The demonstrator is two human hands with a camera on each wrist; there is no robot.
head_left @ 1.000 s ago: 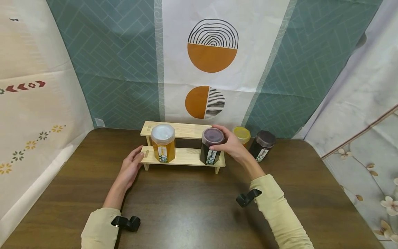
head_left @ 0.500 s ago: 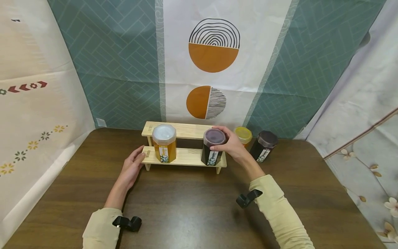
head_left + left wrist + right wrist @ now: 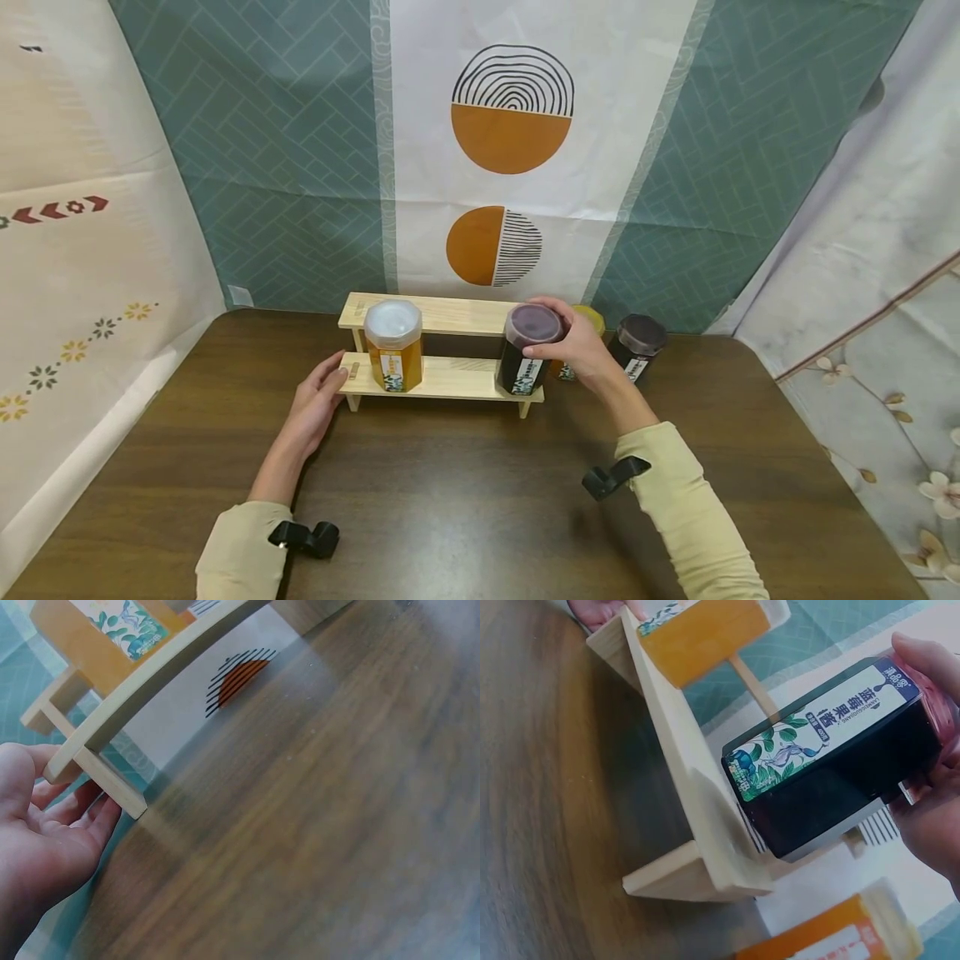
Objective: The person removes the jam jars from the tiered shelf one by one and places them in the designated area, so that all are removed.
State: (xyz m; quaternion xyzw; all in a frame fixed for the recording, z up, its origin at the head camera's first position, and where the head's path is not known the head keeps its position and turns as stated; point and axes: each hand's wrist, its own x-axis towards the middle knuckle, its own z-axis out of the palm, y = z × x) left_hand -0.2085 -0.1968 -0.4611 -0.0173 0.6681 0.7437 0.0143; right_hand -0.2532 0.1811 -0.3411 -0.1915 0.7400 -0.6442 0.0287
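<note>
A two-tier wooden rack (image 3: pixel 457 379) stands at the back of the table, and my left hand (image 3: pixel 311 408) grips the left end of its lower shelf. In the left wrist view the fingers (image 3: pixel 94 810) reach under that shelf end. At the rack's right end, my right hand (image 3: pixel 585 354) holds a jar of blueberry jam (image 3: pixel 516 358) around its lid. The right wrist view shows the jar's labelled side (image 3: pixel 825 727), slightly tilted over the shelf; I cannot tell whether its base touches. An amber jar (image 3: pixel 395 350) with a whitish lid sits on the lower shelf's left part.
On the table right of the rack stand a yellow-lidded amber jar (image 3: pixel 592 318), partly behind my right hand, and another dark jar (image 3: pixel 639 336). A patterned cloth (image 3: pixel 480 183) hangs behind the rack. Brown table surface (image 3: pixel 442 492) lies in front.
My right hand has shifted the blueberry jam jar to the right along the lower shelf, toward its end. The left hand, rack and amber jar stay in place.
</note>
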